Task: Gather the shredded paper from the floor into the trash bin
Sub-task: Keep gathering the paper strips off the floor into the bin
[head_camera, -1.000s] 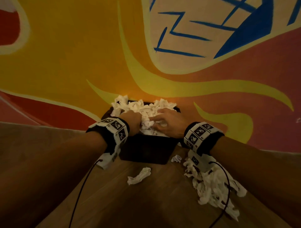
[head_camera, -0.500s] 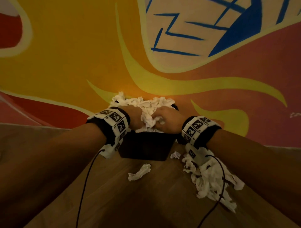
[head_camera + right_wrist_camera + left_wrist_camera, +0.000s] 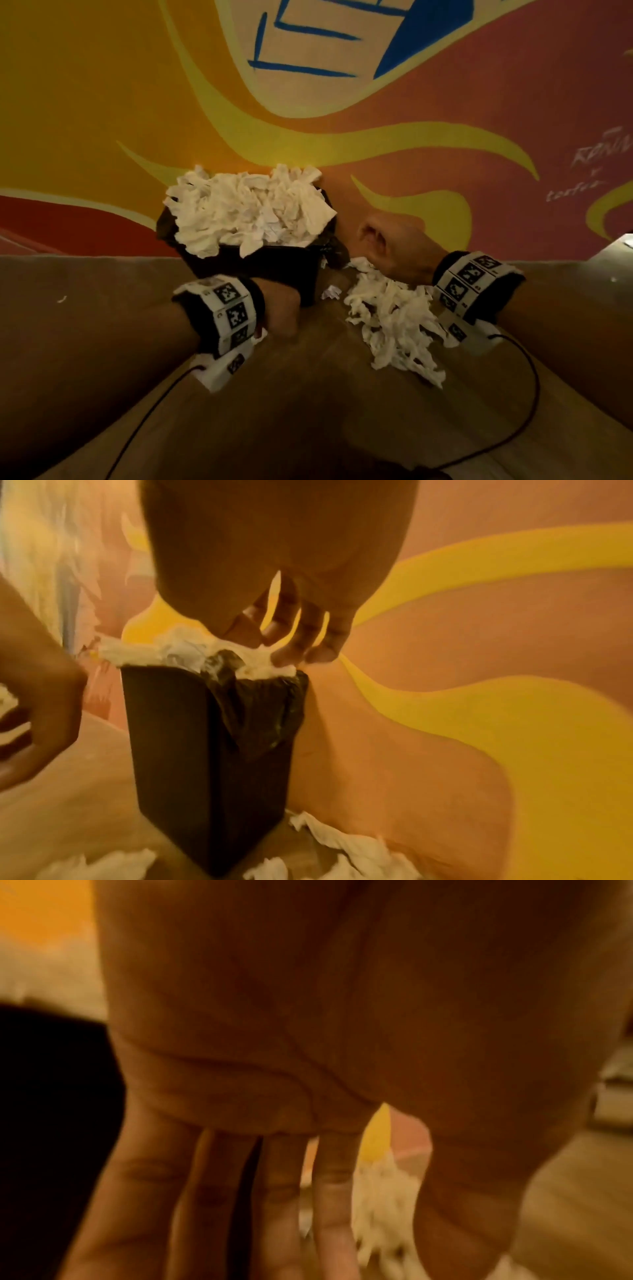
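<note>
We kneel on a wooden floor (image 3: 308, 411) before a painted wall (image 3: 102, 102), and a black trash bin (image 3: 274, 267) stands against the foot of that wall. Shredded paper in the bin (image 3: 246, 212) is heaped above its rim and spills over the front edge. More of it, a loose pile of paper on the floor (image 3: 394, 325), lies just beside the bin's right side, with one small scrap (image 3: 330, 292) near the bin's front right corner.

Our left hand (image 3: 284, 308) hangs low in front of the bin; its fingers (image 3: 143, 1191) are straight, close together and hold nothing. Our right hand (image 3: 390, 246) hovers over the floor pile's far end, fingers (image 3: 298, 637) loosely bent, slightly spread, empty.

The paper looks feather-light, soft and crumpled, likely to compress easily and shed strands. We judge it best scooped from underneath with both hands cupped at the pile's two sides, squeezing gently. The bin is already overfull, so new handfuls may slide off unless pressed down.
</note>
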The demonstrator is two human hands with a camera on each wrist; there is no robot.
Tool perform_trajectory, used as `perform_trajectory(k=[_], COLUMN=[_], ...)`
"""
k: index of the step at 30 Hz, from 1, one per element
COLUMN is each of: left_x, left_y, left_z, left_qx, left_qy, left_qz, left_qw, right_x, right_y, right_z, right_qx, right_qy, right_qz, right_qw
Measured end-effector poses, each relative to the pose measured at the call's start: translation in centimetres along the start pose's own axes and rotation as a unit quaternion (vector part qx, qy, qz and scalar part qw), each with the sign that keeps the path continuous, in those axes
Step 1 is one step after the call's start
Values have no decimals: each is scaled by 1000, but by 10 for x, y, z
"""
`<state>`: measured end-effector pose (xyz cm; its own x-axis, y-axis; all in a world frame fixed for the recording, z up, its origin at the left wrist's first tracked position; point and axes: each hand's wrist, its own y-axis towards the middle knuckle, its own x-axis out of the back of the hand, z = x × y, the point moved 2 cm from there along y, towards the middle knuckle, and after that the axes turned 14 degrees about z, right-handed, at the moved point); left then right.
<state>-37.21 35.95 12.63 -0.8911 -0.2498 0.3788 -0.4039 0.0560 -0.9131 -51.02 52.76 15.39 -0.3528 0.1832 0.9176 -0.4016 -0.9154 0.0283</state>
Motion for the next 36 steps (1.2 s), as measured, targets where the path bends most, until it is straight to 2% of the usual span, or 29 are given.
perform_trajectory(k=[1,3,5,7,11,13,15,17,20,22,25,27,30,34,36], left_x=[-13,-31,-44,-51,-69,-76,-77,-78,-72,-64,-48,-37,-24,-15,-16], left_y=[22,60,90,114,146,149,147,147,154,162,169,172,179,191,199], left_z=[4,14,28,40,49,48,41,30,10,-11,-48,-70,-98,-122,-128], left_qx=[19,45,73,100,103,105,81,49,37,-9,-57,-74,-132,-173,-179], left_qy=[14,39,0,-83,-179,-194,-203,-205,-164,-143,-115,-92,-70,-33,-8], left_qz=[12,-59,-129,-136,-137,-168,-193,-184,-161,-162,-194,-227,-278,-284,-245], left_qw=[1000,996,989,982,969,961,956,960,973,976,973,967,949,943,953], right_x=[-3,-11,-22,-36,-74,-94,-113,-130,-150,-158,-164,-166,-164,-157,-147], right_y=[-10,-31,-52,-71,-99,-111,-119,-125,-132,-134,-140,-143,-141,-144,-144], right_z=[-9,-27,-45,-59,-83,-93,-101,-109,-118,-120,-121,-123,-125,-125,-125], right_qx=[-11,-52,-97,-133,-171,-183,-187,-190,-193,-197,-178,-156,-141,-166,-188], right_qy=[3,0,-7,-3,-19,-16,-13,-19,-53,-43,-23,-62,-121,-46,-7], right_qz=[43,137,214,282,368,394,407,407,374,356,370,395,422,363,345], right_qw=[999,989,972,950,914,901,894,893,906,913,912,903,887,916,920])
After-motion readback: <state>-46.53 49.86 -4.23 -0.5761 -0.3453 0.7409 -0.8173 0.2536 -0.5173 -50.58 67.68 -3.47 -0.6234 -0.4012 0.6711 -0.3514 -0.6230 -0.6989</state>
